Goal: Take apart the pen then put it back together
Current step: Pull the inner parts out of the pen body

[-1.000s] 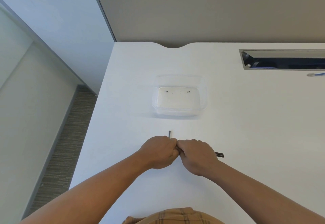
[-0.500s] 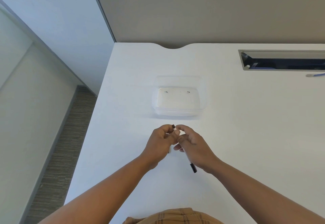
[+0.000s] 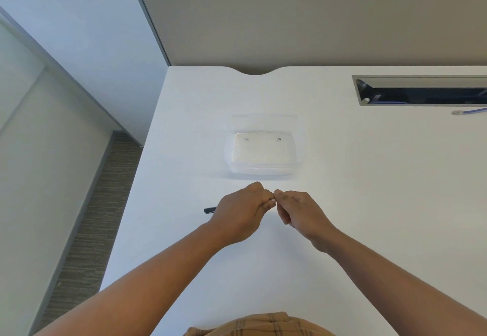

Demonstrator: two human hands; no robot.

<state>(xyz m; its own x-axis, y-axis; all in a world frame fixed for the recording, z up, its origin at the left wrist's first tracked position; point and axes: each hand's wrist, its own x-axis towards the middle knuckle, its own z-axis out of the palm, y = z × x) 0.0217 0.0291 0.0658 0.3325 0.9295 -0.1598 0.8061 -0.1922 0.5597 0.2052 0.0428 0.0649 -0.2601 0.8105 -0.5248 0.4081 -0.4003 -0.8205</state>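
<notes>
My left hand (image 3: 243, 214) is closed around the pen (image 3: 210, 209). Only the pen's black end shows, sticking out to the left past the knuckles. My right hand (image 3: 300, 213) is curled, with its fingertips pinched against the left hand's fingertips at the pen's other end. What it pinches is hidden by the fingers. Both hands hover over the white desk (image 3: 369, 203), just in front of the clear plastic container (image 3: 300, 151).
The container sits mid-desk and holds only a few tiny dark specks. A cable slot (image 3: 421, 90) is cut into the desk at the back right, with a blue cable end (image 3: 469, 111) beside it. The desk's left edge drops to carpet. A grey partition stands behind.
The hands have turned the pen: its black end stuck out at the right and then hung below my right hand, and now it points left out of my left hand. Both hands lowered slightly.
</notes>
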